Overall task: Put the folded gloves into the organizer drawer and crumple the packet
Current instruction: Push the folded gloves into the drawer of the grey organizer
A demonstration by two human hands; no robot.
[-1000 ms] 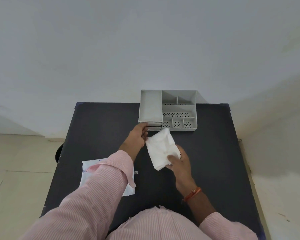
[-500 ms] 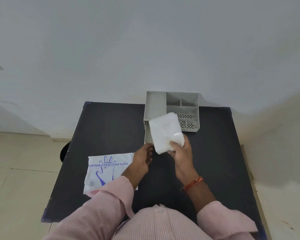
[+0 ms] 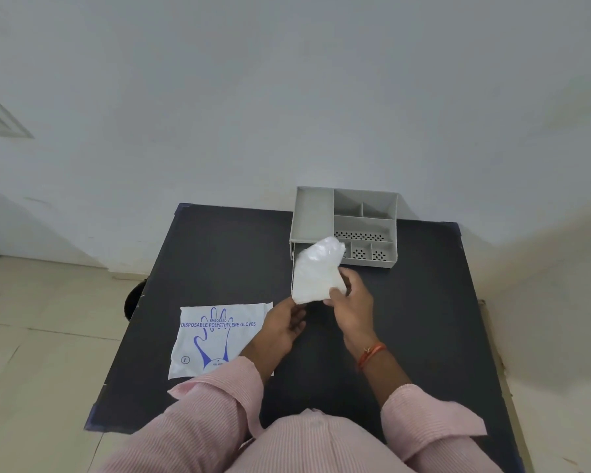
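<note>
A: Right hand (image 3: 350, 302)?
B: Fingers and thumb pinched on the lower right edge of the folded gloves (image 3: 316, 273). Bundle is held up off the black table (image 3: 219, 254), translucent white, covering the front left part of the grey organizer (image 3: 365, 223).

A: Drawer?
B: Drawer (image 3: 294, 268) pulled out from the organizer's left side toward 6 o'clock. Only its left edge shows; the gloves hide the rest, so I cannot tell whether they touch it or hang above it.

A: Left hand (image 3: 284, 327)?
B: At 7 o'clock of the gloves, just below the bundle's lower corner. Fingers loosely curled, gripping nothing; fingertips near the corner, contact unclear.

A: Packet?
B: Packet (image 3: 219, 337) lies flat on the table at 9 o'clock of the left hand, printed "DISPOSABLE POLYETHYLENE GLOVES" with a blue hand outline. Uncrumpled. Its lower right corner is under the left pink sleeve (image 3: 219, 397).

A: Organizer position?
B: Far edge of the table, 12 o'clock from the hands, against the wall (image 3: 287, 97). Top compartments open, some with perforated floors.
</note>
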